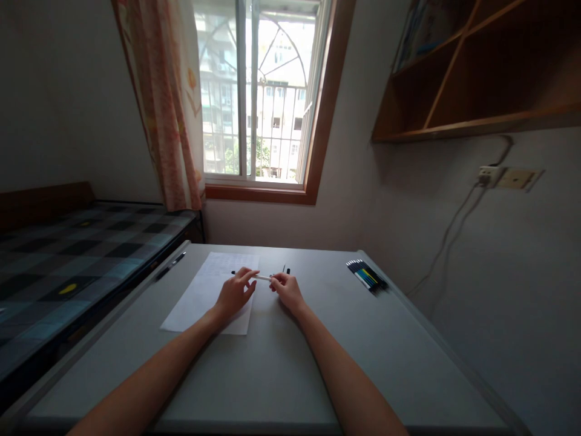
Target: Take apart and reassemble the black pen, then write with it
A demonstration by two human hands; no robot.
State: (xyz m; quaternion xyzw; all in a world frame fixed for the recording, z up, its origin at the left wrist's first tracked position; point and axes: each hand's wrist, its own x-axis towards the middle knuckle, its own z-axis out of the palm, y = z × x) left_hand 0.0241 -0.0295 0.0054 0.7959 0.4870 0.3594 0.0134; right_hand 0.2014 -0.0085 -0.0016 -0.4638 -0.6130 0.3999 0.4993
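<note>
A slim white stick, like a pen barrel [263, 277], lies level between my hands, just above or at the desk top. My right hand [287, 289] pinches its right end between thumb and fingertips. At its left end are the fingertips of my left hand [236, 290], bent around it, with the thumb lower down. Under my left hand and wrist is a white sheet of paper [200, 303] with faint writing near its top. A small black piece [233, 272] shows beside my left fingers. Just beyond my right hand lie a short black piece [288, 270] and a thin dark piece [284, 267].
Several dark pens with blue and yellow labels [367, 277] lie in a row on the right of the grey desk [281, 375]. Near the left edge rests a black pen [171, 266]. A bed [113, 233] stands left; a shelf [408, 130] hangs at right.
</note>
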